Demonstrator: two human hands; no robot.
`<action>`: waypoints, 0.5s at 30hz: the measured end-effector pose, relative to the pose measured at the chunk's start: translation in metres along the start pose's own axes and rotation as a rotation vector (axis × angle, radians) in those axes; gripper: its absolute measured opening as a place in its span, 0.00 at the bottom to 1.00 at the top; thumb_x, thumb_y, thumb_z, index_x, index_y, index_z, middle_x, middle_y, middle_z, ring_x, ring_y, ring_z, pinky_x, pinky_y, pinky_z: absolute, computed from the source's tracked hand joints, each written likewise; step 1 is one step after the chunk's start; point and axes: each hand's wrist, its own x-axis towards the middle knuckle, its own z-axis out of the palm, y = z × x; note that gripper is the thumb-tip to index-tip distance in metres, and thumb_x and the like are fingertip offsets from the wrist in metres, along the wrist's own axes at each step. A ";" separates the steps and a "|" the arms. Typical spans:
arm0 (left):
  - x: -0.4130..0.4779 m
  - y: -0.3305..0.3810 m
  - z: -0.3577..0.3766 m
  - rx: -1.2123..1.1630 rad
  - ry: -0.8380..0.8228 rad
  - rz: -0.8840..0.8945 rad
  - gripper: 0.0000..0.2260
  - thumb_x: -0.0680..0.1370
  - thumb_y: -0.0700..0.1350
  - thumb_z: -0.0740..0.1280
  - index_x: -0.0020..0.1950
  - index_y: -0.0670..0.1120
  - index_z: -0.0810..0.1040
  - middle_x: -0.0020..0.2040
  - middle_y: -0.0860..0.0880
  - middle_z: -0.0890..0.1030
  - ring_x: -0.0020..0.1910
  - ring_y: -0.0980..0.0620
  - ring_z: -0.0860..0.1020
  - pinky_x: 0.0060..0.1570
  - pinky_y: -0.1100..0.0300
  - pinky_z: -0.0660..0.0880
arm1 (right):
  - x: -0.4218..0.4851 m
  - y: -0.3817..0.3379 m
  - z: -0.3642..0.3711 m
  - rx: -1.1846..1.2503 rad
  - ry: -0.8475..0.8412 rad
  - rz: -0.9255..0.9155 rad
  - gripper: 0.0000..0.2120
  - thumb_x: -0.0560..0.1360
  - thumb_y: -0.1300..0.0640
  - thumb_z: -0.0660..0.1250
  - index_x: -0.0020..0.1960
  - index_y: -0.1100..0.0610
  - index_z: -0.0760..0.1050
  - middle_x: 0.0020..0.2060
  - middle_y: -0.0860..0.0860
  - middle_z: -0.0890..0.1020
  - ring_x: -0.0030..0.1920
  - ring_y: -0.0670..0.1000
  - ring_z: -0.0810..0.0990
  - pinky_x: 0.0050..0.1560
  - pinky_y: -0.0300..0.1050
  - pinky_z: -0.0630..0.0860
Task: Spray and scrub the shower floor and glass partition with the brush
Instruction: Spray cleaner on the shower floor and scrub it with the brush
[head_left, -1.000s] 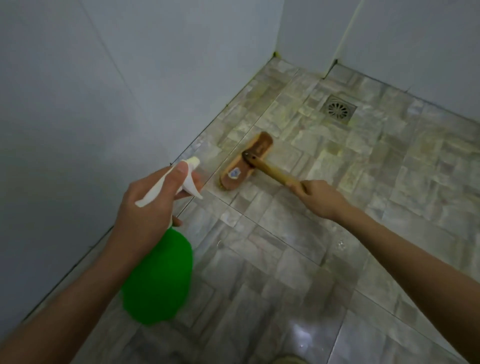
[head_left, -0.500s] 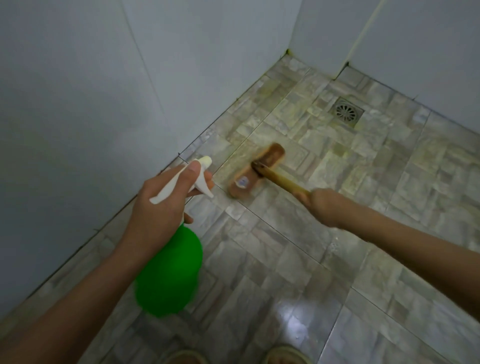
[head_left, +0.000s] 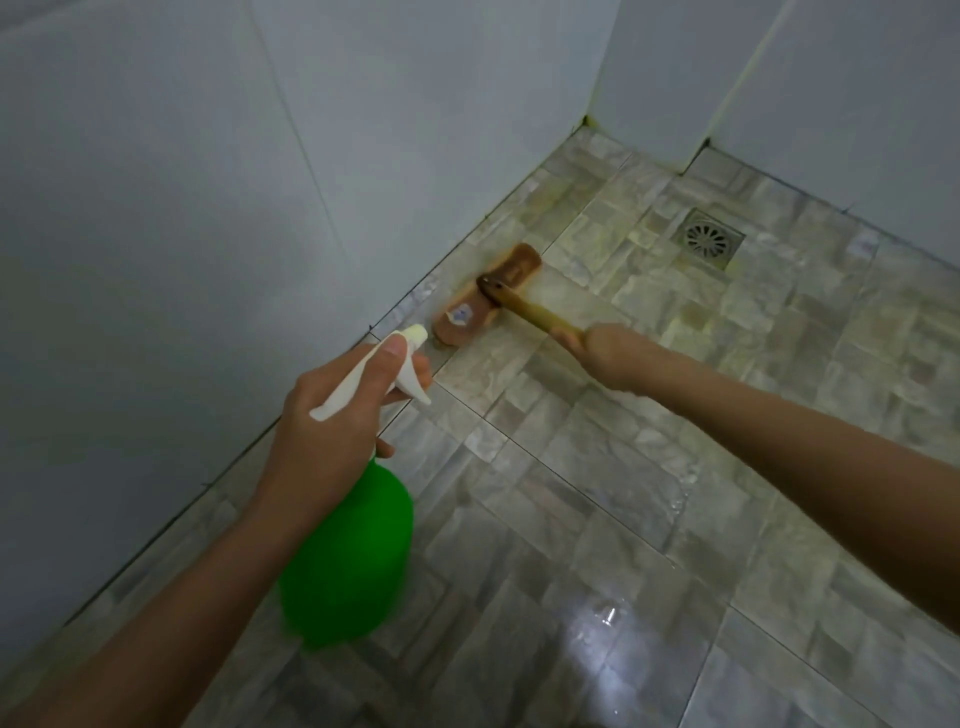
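Right now our left grip (head_left: 332, 415) is curled round the neck of the green spray bottle (head_left: 348, 561), one digit laid along the top of its white spray head (head_left: 384, 371) and others hooked beneath it; the nozzle points at the floor near the brush. Our right grip (head_left: 610, 353) is closed round the wooden handle (head_left: 540, 314); the brush head (head_left: 485, 296) lies bristles-down on the shower floor (head_left: 623, 493), just beside the foot of the left wall (head_left: 182, 234) and well apart from the drain (head_left: 707, 240). We cannot tell which panel, if any, is the glass partition.

We judge the step in hand to be scrubbing the edge tiles, with spraying ready to follow. Several things could go wrong from here; the tiles nearest us gleam with a wet patch (head_left: 602, 613), so a shifted foot may slip. We hold the handle at its far end with one arm stretched out, so a hard push could twist the head or skid it into the wall. The nozzle sits close to the brush and our right forearm; a squeeze now might wet them rather than the tile. Yellowish staining (head_left: 597, 244) lies between brush and drain, and short strokes along the wall would likely miss it.
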 end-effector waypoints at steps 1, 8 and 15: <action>0.001 -0.001 0.001 0.004 -0.001 -0.003 0.20 0.77 0.60 0.62 0.54 0.48 0.85 0.48 0.52 0.87 0.51 0.57 0.85 0.26 0.66 0.74 | 0.014 -0.018 -0.003 0.021 0.010 -0.023 0.25 0.83 0.44 0.43 0.42 0.59 0.69 0.37 0.57 0.74 0.38 0.57 0.76 0.41 0.49 0.74; 0.010 -0.012 0.006 -0.004 -0.008 -0.004 0.24 0.73 0.63 0.61 0.56 0.48 0.85 0.50 0.51 0.87 0.53 0.55 0.84 0.27 0.65 0.76 | 0.004 0.033 0.031 0.104 0.052 0.049 0.29 0.80 0.39 0.46 0.32 0.59 0.66 0.28 0.55 0.71 0.29 0.53 0.71 0.34 0.45 0.68; 0.023 -0.004 0.018 0.011 -0.023 -0.028 0.13 0.81 0.55 0.62 0.46 0.54 0.85 0.43 0.58 0.86 0.47 0.59 0.84 0.27 0.64 0.76 | 0.050 0.014 -0.008 0.056 0.072 0.031 0.29 0.81 0.40 0.45 0.35 0.60 0.68 0.32 0.54 0.72 0.35 0.55 0.74 0.41 0.46 0.70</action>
